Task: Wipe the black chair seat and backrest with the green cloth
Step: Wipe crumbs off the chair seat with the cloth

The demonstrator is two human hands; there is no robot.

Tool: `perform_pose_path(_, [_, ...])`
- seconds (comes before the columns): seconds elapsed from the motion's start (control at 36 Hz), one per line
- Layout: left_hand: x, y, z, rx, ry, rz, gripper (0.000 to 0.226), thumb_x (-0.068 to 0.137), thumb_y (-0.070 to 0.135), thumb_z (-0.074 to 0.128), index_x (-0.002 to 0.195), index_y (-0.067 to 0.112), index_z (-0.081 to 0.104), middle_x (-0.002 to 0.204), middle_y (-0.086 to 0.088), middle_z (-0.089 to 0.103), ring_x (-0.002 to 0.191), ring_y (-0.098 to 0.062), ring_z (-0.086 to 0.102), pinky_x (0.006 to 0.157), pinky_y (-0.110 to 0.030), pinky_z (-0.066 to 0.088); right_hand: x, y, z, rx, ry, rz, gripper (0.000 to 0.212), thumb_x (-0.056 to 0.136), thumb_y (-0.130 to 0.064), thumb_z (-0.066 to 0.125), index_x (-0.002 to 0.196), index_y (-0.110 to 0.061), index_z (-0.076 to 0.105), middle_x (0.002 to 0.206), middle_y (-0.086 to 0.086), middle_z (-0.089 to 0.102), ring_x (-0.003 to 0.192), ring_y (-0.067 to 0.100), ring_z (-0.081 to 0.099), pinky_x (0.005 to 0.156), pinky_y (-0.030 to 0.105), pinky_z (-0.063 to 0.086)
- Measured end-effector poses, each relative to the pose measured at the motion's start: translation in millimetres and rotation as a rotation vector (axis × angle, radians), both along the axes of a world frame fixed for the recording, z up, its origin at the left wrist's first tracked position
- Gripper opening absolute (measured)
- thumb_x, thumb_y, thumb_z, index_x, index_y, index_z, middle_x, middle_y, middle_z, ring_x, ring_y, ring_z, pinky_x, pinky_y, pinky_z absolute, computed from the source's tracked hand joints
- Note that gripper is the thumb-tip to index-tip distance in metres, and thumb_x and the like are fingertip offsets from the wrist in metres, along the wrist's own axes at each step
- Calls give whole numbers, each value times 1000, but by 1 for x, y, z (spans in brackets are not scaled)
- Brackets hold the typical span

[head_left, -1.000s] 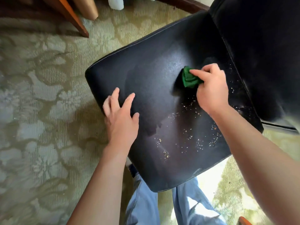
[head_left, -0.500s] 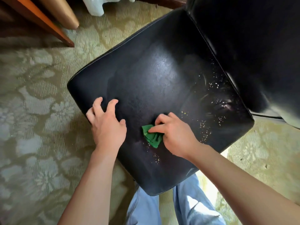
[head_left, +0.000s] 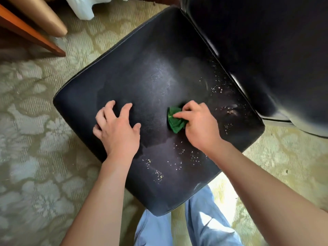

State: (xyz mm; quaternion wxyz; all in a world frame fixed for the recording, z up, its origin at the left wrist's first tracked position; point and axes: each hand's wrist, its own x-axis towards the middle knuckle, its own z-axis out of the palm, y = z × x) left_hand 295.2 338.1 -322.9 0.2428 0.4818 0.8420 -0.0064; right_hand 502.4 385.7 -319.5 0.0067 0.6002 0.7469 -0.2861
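Patterned green-and-cream carpet (head_left: 35, 121) covers the floor, with wooden furniture legs (head_left: 33, 38) at the upper left and a white object (head_left: 83, 8) beside them, too cropped to identify. Black chair seat (head_left: 142, 77) sits at centre, angled, with the backrest (head_left: 275, 50) rising at the upper right. Left hand (head_left: 115, 128) rests on the seat near its left edge, fingers spread wide and holding nothing, apparently bracing the chair. Right hand (head_left: 197, 125) is closed around the bunched green cloth (head_left: 175, 119) and presses it against the middle of the seat. Pale crumbs or specks (head_left: 159, 173) lie scattered across the front portion of the seat, and more specks (head_left: 220, 89) sit along the rear near the backrest junction. Upper-left area of the seat appears free of such debris, showing only a dull sheen. Assessment: the seat wipe is under way but incomplete, since debris lies both in front of and behind the cloth. No sign of wiping is discernible on the backrest; that surface is judged outstanding. Blue trouser legs (head_left: 204, 219) show below the seat's front corner.
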Motion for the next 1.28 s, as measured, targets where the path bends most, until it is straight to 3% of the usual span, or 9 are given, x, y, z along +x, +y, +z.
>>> perform_pose_path(0.19, [1, 11, 5, -55, 43, -3, 57, 83, 38, 77, 135, 36, 54, 152, -2, 30, 138, -32, 27, 107, -57, 31, 6, -12, 21, -291, -11, 259, 57, 81, -4, 43, 113, -43, 68, 110, -14, 58, 102, 20, 46, 74, 39, 52])
perform_pose_path(0.33, [11, 30, 7, -27, 32, 3, 52, 85, 42, 73, 133, 33, 56, 151, -6, 32, 141, -31, 25, 112, -59, 25, 24, 24, 26, -3, 96, 45, 59, 75, -12, 30, 111, -36, 71, 105, -9, 62, 94, 24, 49, 72, 41, 53])
perform_pose_path(0.44, [25, 48, 7, -9, 1, -132, 59, 88, 40, 73, 142, 36, 49, 163, -2, 20, 151, -29, 12, 116, -65, 15, 35, 73, 19, 174, 87, -150, 57, 80, 3, 44, 121, -29, 68, 114, -3, 60, 102, 28, 47, 77, 44, 53])
perform_pose_path(0.56, [34, 63, 5, -65, -18, -229, 70, 89, 45, 70, 150, 44, 35, 168, 3, 4, 154, -28, -1, 117, -68, 8, 38, 106, 4, 161, -37, -284, 59, 87, 4, 48, 135, -29, 56, 131, -4, 50, 116, 27, 42, 74, 41, 53])
perform_pose_path(0.64, [40, 68, 1, -115, -35, -234, 74, 90, 47, 69, 152, 47, 29, 168, 4, -2, 154, -28, -4, 116, -70, 11, 40, 114, -4, 126, -79, -322, 61, 86, 7, 47, 133, -30, 57, 131, -5, 50, 116, 29, 41, 72, 40, 52])
perform_pose_path(0.94, [44, 72, 2, -133, -9, -218, 76, 86, 47, 73, 149, 46, 32, 167, 3, 1, 153, -29, 0, 114, -70, 16, 29, 37, 14, -149, -18, 102, 45, 87, -7, 49, 114, -38, 67, 109, -10, 55, 101, 22, 44, 69, 34, 46])
perform_pose_path(1.06, [42, 74, 3, -138, -12, -218, 75, 85, 47, 74, 149, 47, 33, 166, 4, 2, 152, -28, 1, 115, -69, 17, 33, 53, 12, -2, 135, -87, 57, 79, -2, 37, 117, -31, 69, 110, -6, 61, 97, 26, 49, 77, 41, 52])
perform_pose_path(1.17, [42, 74, 3, -135, -8, -219, 75, 84, 48, 75, 148, 47, 34, 166, 4, 3, 152, -28, 3, 115, -68, 18, 37, 98, -3, 160, 188, -430, 65, 79, 13, 40, 130, -21, 62, 121, 0, 56, 108, 30, 50, 92, 44, 48])
perform_pose_path(1.28, [40, 72, 2, -127, -3, -228, 76, 84, 49, 74, 148, 48, 34, 166, 4, 4, 152, -28, 3, 115, -68, 18, 19, 127, -14, 191, 116, -545, 65, 83, 12, 41, 136, -22, 56, 126, -3, 52, 112, 29, 48, 89, 29, 42])
